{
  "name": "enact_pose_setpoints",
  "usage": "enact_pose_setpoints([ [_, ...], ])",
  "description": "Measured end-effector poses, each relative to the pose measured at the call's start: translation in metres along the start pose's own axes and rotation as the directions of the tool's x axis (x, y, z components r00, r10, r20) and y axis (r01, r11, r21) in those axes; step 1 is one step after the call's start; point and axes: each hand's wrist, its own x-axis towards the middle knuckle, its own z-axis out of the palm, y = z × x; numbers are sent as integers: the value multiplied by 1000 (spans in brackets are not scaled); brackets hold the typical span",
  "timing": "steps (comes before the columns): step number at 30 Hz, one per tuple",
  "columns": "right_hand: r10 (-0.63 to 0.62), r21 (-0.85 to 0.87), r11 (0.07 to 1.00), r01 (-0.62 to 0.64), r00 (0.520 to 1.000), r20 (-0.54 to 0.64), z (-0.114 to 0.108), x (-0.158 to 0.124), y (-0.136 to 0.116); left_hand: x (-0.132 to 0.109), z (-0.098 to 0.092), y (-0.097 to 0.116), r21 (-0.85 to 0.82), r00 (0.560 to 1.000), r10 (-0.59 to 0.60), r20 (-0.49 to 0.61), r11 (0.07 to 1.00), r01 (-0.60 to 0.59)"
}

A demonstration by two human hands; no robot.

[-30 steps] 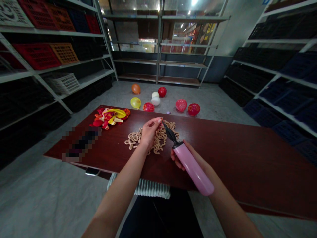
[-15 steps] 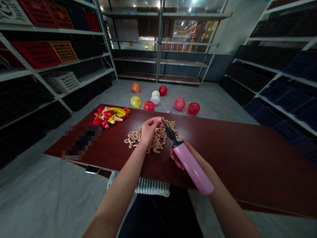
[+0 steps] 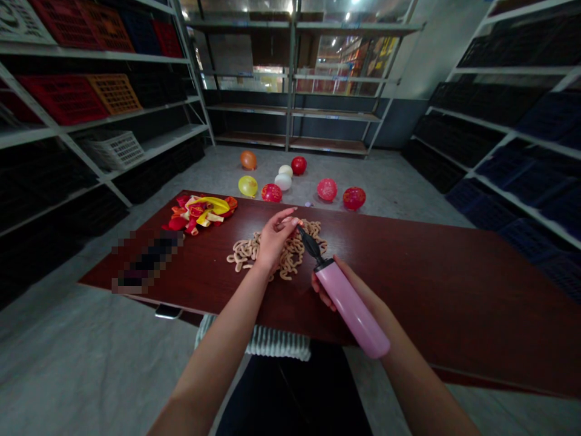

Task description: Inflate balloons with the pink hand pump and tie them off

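My right hand (image 3: 325, 290) is wrapped round a pink hand balloon pump (image 3: 351, 310), whose black nozzle (image 3: 310, 245) slants up and left. At the nozzle's tip, my left hand (image 3: 274, 239) pinches a small orange-red balloon (image 3: 300, 223); only a bit of it shows, the rest being hidden by the fingers. Beneath and around my left hand lies a heap of tan, curled, stick-like pieces (image 3: 290, 261) on the dark red table (image 3: 422, 284). Flat balloons (image 3: 200, 212) in red, yellow and white are piled at the table's far left.
A blurred-out dark object (image 3: 152, 260) lies on the table's left side. Several inflated balloons, among them an orange one (image 3: 248, 160) and a pink one (image 3: 327, 189), rest on the floor beyond. Shelving with crates (image 3: 68, 100) stands left and right, and a metal rack (image 3: 290, 112) behind.
My left hand's fingers have shifted at the nozzle tip, with the index finger now stretched out above it. Less of the orange-red balloon shows. The pump has hardly moved.
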Motion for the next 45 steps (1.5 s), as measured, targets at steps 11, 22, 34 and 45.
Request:
enact_pose_setpoints([
  [11, 6, -55, 999, -3, 999, 40, -4, 7, 9, -10, 5, -9, -156, 882, -468, 63, 868, 472],
  [22, -26, -18, 999, 27, 999, 47, 26, 26, -15, -4, 9, 19, -308, 989, -56, 137, 947, 96],
  [34, -2, 14, 1000, -2, 951, 310, 75, 32, -45, -4, 4, 84, -287, 997, 2, 74, 958, 19],
  [45, 81, -82, 994, -75, 994, 78, 52, 73, -32, 10, -40, 42, -130, 971, -240, -6, 963, 237],
])
